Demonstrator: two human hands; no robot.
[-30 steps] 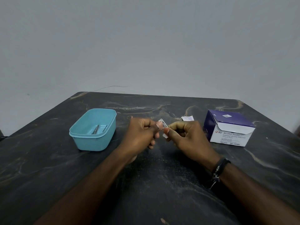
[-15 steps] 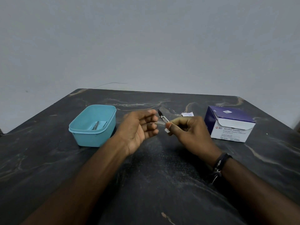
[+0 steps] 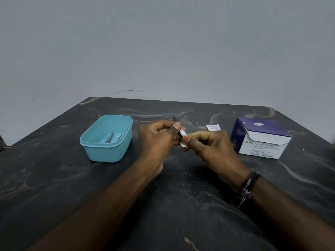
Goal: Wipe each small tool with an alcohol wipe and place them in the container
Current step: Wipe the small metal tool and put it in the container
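My left hand [image 3: 157, 140] is curled around a small metal tool [image 3: 175, 118], pinching it near its upper part so that its thin dark tip sticks up and away from me above my thumb. My right hand [image 3: 212, 151] pinches a white alcohol wipe [image 3: 183, 137] folded around the tool's lower end, thumb on the near side and fingers behind it. The tool is slim and grey, mostly hidden by my fingers and the wipe, and I hold it in the air above the middle of the dark marbled bench [image 3: 54, 178], between the container and the box. The teal container [image 3: 107, 138] stands to the left with 2 thin metal tools [image 3: 109, 138] lying on its floor. The purple and white box of alcohol swabs [image 3: 262, 140] sits to the right with its flap open, and a torn white wrapper [image 3: 213, 127] lies just behind my right hand. Half a second ago my left hand was open and off the tool, with only my right hand holding it; now my left hand has closed on it again.
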